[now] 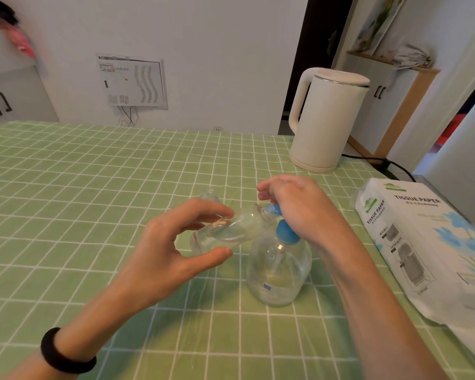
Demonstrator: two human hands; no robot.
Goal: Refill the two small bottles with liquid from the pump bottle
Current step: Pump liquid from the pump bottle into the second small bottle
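Head view, nearest first: what's in your left hand?

— My left hand (170,242), black band (66,352) at the wrist, grips a small clear plastic bottle (231,231) between thumb and curled fingers, tipped almost flat.

And the right?

— My right hand (294,207) curls over the blue pump head (274,211) of the round, transparent pump bottle (280,272) standing on the green checked cloth (93,187). Behind, a second small bottle (210,194) stands upright.
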